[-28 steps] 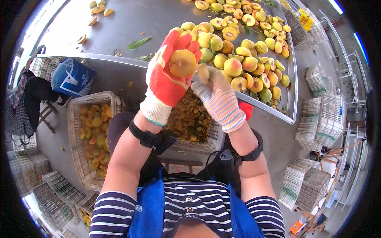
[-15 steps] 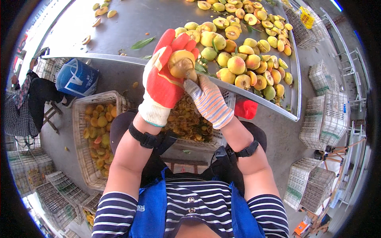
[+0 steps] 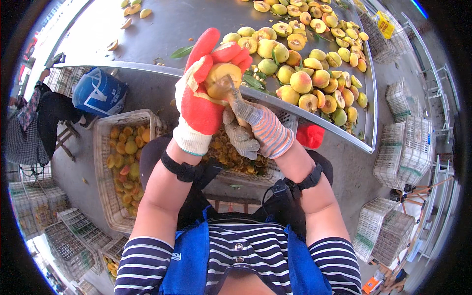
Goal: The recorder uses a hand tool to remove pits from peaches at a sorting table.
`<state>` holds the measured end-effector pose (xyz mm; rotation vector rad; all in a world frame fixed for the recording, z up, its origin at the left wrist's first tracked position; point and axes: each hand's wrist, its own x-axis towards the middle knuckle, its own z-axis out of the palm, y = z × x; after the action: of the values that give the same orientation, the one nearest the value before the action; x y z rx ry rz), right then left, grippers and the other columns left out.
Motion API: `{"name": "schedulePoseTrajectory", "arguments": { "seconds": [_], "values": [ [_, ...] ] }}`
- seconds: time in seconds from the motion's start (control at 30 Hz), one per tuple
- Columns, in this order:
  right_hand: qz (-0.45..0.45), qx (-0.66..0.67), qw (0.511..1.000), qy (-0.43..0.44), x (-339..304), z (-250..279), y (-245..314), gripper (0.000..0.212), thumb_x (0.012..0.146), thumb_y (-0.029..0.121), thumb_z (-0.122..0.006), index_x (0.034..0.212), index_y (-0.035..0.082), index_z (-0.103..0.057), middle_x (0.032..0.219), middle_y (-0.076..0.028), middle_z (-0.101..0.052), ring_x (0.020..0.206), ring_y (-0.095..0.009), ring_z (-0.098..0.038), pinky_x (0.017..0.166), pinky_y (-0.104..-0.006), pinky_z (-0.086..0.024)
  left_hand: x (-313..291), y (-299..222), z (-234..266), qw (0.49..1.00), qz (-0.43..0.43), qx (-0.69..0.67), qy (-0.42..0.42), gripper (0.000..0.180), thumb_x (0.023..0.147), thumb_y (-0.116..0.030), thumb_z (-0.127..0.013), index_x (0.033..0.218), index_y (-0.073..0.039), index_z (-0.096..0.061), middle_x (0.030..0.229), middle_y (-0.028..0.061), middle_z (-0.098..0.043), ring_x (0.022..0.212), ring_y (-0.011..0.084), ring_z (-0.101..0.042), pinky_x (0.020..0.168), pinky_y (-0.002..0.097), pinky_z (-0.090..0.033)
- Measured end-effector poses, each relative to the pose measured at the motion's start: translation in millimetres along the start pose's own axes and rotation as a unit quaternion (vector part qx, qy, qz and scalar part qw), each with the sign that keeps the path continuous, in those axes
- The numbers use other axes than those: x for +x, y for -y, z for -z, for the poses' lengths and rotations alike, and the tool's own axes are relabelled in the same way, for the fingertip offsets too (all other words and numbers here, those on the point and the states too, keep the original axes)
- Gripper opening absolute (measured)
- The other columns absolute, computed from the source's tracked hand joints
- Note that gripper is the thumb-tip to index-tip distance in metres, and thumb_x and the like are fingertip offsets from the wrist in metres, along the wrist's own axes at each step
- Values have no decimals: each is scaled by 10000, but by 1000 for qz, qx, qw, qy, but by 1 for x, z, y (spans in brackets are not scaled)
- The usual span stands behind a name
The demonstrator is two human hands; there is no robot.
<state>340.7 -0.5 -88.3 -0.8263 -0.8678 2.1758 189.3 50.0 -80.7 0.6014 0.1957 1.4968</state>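
A yellow peach half (image 3: 216, 78), cut face up, rests in my left hand (image 3: 202, 105), which wears a red-coated white glove. The left fingers cup it from behind. My right hand (image 3: 260, 127), in a striped glove with grey coating, is closed close beside it. From its fingers a slim pitting tool (image 3: 232, 84) reaches onto the middle of the cut face; its exact shape is partly hidden. Both hands are just off the near edge of the metal table (image 3: 162, 39). Below them a crate holds many scraps or pitted pieces (image 3: 231, 152), partly covered by my hands.
Whole and halved peaches (image 3: 301, 82) heap on the table's right side. A crate of peach halves (image 3: 125, 172) stands at my left, near a blue bucket (image 3: 98, 93) and a seated person (image 3: 54, 110). Stacked crates (image 3: 403, 152) stand at right; something red (image 3: 309, 135) hangs under the table.
My right hand has turned, so its grey-coated curled fingers now show, and the tool has shifted across the peach half. My left hand keeps holding the half. The view has shifted slightly.
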Motion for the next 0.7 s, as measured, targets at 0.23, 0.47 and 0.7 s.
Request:
{"name": "schedulePoseTrajectory", "arguments": {
  "seconds": [0.23,0.47,0.7],
  "values": [
    [194,-402,885,-130,15,1,-10,450,971,337,-757,1255,13,-626,996,-99,-700,939,-241,-708,829,-347,-571,5,-30,-9,956,173,237,4,518,1081,-368,-589,1427,17,-606,1174,208,-749,1060,297,-741,924,385,-608],
    [145,-377,907,-116,9,-7,-7,389,908,211,-786,1226,27,-660,1068,-122,-741,990,-267,-703,919,-382,-548,-3,-6,-6,972,94,214,20,523,1059,-383,-613,1385,24,-640,1119,211,-757,1009,300,-757,852,386,-620],
    [143,-457,863,-158,-1,-7,1,372,885,241,-794,1170,39,-668,905,-45,-707,796,-156,-653,769,-330,-548,13,-16,-2,941,217,248,74,522,1071,-391,-567,1362,34,-656,1040,212,-769,909,300,-760,822,389,-623]
  ]
}}
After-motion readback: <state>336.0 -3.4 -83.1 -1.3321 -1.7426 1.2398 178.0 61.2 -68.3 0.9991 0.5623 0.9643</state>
